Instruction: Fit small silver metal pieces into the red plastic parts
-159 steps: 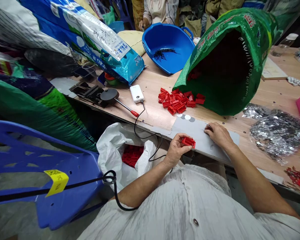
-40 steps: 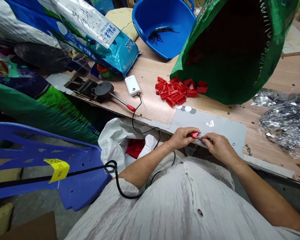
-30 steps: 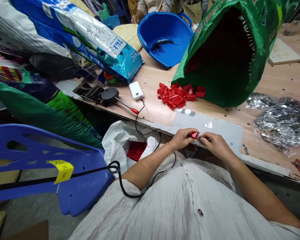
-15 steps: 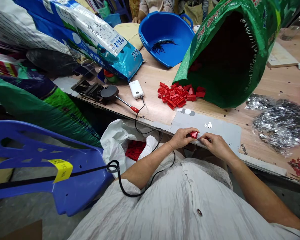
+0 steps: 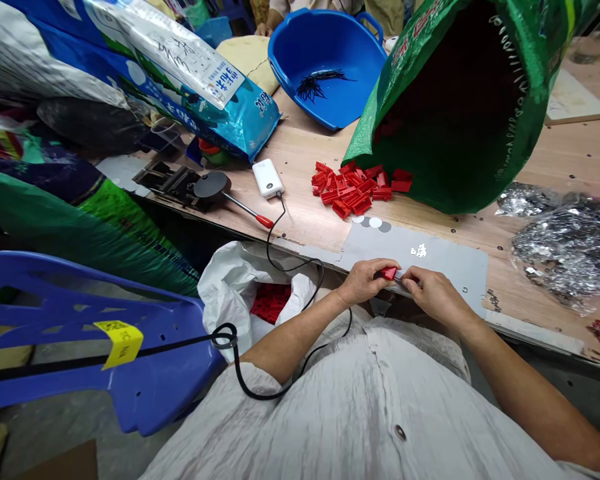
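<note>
My left hand (image 5: 367, 281) pinches a small red plastic part (image 5: 389, 273) over the front edge of the table. My right hand (image 5: 433, 290) is closed just beside it, thumb and forefinger gripping a small thin grey piece (image 5: 399, 275) that meets the end of the red part. The fingers hide most of that piece. Beneath and beyond the hands lies a grey mat (image 5: 445, 263) with a few tiny white bits (image 5: 419, 251) on it. Behind the mat is a loose pile of similar red plastic parts (image 5: 350, 190) at the mouth of a green sack (image 5: 460, 180).
A blue basin (image 5: 350, 110) holds thin black pieces. Clear bags of shiny metal pieces (image 5: 570, 247) lie right. Left are a white power bank (image 5: 268, 179) with a cable, a red-handled lever tool (image 5: 213, 190), a white sack (image 5: 225, 273) of red parts and a blue chair (image 5: 165, 373).
The view has shifted slightly. More of the thin grey piece shows between my fingers and the red part. Both hands keep nearly the same place.
</note>
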### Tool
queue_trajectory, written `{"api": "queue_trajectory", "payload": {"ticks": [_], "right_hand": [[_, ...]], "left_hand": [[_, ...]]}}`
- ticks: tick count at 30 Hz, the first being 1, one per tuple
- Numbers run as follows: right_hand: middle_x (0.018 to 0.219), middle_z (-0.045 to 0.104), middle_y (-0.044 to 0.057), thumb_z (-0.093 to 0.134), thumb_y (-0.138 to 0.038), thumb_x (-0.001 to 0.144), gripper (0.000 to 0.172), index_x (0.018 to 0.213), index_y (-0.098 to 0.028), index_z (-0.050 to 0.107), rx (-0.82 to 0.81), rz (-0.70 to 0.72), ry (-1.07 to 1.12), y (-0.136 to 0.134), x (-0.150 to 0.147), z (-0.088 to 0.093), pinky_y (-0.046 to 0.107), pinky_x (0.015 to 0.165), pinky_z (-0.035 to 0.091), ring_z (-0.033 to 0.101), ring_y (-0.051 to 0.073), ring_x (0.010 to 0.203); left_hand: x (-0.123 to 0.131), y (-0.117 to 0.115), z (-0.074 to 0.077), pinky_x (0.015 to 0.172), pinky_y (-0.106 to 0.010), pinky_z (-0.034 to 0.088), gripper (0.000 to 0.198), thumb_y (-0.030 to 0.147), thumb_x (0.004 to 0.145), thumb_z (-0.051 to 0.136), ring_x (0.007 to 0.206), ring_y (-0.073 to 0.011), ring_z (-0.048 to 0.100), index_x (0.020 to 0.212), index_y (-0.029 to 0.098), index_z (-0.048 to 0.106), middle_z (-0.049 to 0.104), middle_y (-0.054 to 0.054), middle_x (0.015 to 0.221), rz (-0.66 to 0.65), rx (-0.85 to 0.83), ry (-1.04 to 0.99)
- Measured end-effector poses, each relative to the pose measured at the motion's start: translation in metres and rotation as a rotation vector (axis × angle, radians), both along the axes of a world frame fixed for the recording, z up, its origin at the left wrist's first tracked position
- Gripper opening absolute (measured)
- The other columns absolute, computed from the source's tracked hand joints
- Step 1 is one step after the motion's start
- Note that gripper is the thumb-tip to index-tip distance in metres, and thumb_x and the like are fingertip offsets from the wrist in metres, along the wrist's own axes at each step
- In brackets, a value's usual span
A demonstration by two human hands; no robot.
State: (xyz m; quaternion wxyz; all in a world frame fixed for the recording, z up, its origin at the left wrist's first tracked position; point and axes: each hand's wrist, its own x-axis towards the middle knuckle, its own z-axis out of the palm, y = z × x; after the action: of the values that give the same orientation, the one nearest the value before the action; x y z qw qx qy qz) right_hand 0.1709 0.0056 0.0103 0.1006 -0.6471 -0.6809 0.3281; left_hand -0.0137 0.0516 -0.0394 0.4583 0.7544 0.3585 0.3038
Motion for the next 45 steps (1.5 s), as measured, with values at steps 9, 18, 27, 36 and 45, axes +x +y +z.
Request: {"api": "queue_trajectory", "payload": {"ticks": [9,18,27,36,45], "right_hand": [[0.091,0.069,0.004,0.042,-0.029,0.092,0.02,0.09,-0.023,0.061,0.074,0.06,0.088,-0.006,0.004,-0.006,0.03,0.073,0.04,0.06,0.019,0.083],[0.079,0.065,0.0,0.037,-0.039,0.098,0.035,0.129,-0.023,0.045,0.179,0.036,0.432,-0.024,0.01,0.002,0.028,0.07,0.045,0.058,0.015,0.066],[0.067,0.064,-0.001,0.038,-0.046,0.098,0.044,0.135,-0.026,0.051,0.223,0.129,0.298,-0.027,-0.003,0.008,0.029,0.064,0.044,0.062,0.018,0.063],[0.079,0.067,0.003,0.036,-0.051,0.097,0.042,0.106,-0.024,0.066,0.267,-0.055,0.461,-0.022,-0.011,-0.005,0.028,0.065,0.046,0.062,0.018,0.07],[0.063,0.054,-0.002,0.034,-0.051,0.098,0.048,0.125,-0.022,0.062,0.227,-0.049,0.435,-0.002,0.002,-0.015,0.028,0.067,0.043,0.054,0.015,0.062]], "left_hand": [[0.0,-0.002,0.006,0.091,-0.028,0.046,0.03,0.02,0.074,0.071,0.094,-0.0172,0.064,0.104,0.018,0.067,0.071,-0.004,0.102,0.013,-0.079,-0.027],[-0.001,-0.026,0.027,0.093,-0.034,0.047,0.028,0.034,0.076,0.075,0.092,-0.0181,0.069,0.083,0.016,0.053,0.068,-0.002,0.088,0.159,-0.887,-0.79],[0.007,-0.042,0.042,0.097,-0.037,0.049,0.017,0.024,0.092,0.054,0.081,-0.0163,0.069,0.087,0.011,0.064,0.07,-0.006,0.085,0.225,-1.272,-0.993],[0.012,-0.046,0.043,0.107,-0.041,0.044,0.015,0.023,0.09,0.058,0.088,-0.018,0.07,0.085,0.011,0.064,0.07,-0.007,0.088,0.242,-1.222,-1.028],[-0.065,-0.041,0.053,0.098,-0.04,0.047,0.032,0.031,0.071,0.08,0.09,-0.0227,0.073,0.073,0.016,0.052,0.072,-0.003,0.082,0.328,-0.875,-0.798]]}}
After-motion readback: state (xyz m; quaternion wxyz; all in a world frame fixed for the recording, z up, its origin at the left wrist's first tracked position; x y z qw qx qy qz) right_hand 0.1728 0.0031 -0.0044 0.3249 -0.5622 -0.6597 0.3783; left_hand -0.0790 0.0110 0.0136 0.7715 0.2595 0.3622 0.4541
